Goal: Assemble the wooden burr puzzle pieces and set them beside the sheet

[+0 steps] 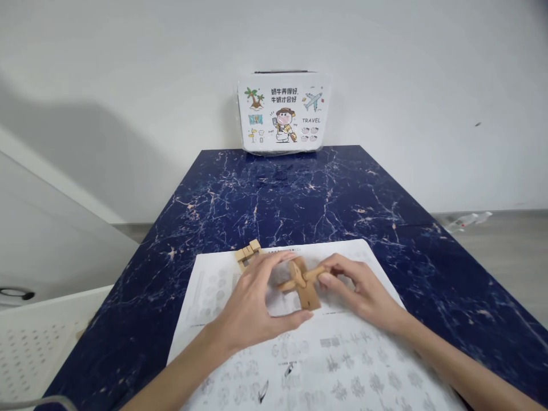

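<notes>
Wooden cross (306,288), left hand (252,305) gripping two ends, right hand (363,291) pinching another, printed sheet (314,365) beneath

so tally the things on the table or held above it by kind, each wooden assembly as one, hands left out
Wooden assemblies: 2 (cross-shaped assembly, held by the left hand and right hand; blocky assembly, partly hidden)
Printed paper sheet: 1
Cartoon-print case: 1
Total: 4
</notes>
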A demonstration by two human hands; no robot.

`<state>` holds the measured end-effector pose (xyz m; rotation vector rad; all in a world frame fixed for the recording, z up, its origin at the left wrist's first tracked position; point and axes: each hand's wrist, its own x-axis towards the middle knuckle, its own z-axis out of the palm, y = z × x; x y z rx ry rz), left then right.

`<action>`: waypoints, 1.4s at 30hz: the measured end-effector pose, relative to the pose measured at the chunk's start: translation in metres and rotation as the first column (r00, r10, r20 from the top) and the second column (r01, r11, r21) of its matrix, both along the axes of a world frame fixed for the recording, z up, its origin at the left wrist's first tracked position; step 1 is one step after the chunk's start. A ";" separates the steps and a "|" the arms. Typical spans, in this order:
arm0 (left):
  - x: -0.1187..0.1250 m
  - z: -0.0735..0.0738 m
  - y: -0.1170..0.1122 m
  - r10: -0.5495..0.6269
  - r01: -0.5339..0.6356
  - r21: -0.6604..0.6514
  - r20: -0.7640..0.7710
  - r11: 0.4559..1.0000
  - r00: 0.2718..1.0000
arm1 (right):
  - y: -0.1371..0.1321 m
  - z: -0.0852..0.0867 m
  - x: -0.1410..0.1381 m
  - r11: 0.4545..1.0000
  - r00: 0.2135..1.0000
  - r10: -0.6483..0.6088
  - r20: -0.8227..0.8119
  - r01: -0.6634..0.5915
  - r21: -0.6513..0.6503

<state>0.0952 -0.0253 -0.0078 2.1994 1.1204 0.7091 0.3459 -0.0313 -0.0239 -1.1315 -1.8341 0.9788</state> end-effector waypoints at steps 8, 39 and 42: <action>-0.005 -0.007 0.014 0.289 -0.251 0.337 -0.064 0.907 0.955 | 0.032 -0.012 0.037 0.831 0.812 -0.540 -0.221 0.556 0.013; -0.008 -0.013 0.012 -0.074 0.082 0.033 -0.193 0.996 0.979 | 0.007 -0.006 0.005 0.936 0.956 0.050 0.287 -0.146 0.322; -0.016 -0.008 0.016 -0.080 0.104 0.094 -0.226 0.990 0.971 | 0.006 -0.005 0.002 0.939 0.930 0.122 0.348 -0.222 0.264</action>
